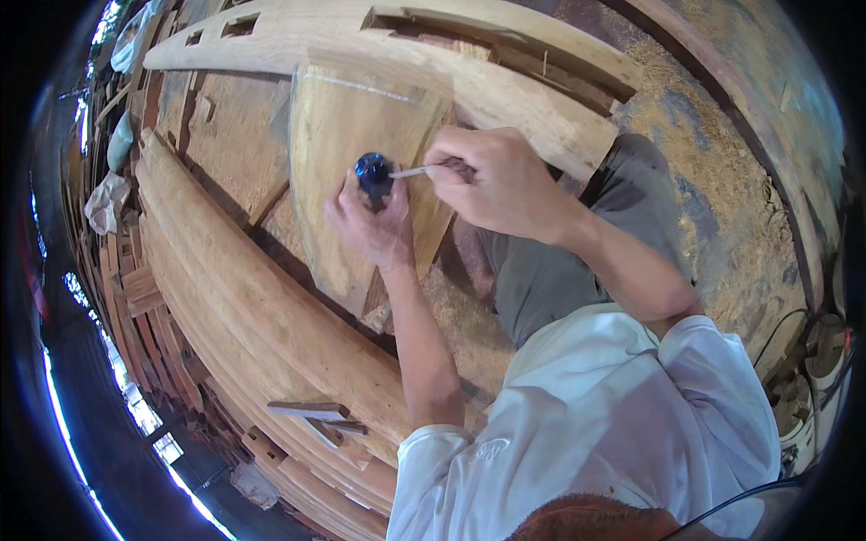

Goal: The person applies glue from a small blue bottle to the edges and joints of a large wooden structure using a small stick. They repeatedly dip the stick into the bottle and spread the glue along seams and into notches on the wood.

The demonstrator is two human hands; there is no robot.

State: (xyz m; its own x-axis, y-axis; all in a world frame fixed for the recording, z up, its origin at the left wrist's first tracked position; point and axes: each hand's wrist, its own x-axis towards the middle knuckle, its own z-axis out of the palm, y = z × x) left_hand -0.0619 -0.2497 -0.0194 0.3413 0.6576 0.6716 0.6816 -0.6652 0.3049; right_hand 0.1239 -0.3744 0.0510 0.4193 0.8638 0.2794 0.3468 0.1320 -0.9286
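My left hand (pixel 374 225) is closed around a small, dark blue, shiny round object (pixel 373 168), its fingers at the lower sides; I cannot make out its exact kind. My right hand (pixel 505 180) pinches a thin, pale, rod-like tool (pixel 411 171). The tip of this tool reaches the right side of the blue object, and its other end is hidden in my fingers. Both hands are above a wide, tapered wooden board (pixel 329 126) with a pale line across its far end.
Beyond the board lies a long timber beam (pixel 298 41) with cut slots. Several long curved timbers (pixel 244 270) are stacked at the left, with short wood strips (pixel 308 410) on them. Sawdust (pixel 740 180) covers the floor at the right. A dark cable (pixel 740 496) runs near my right side.
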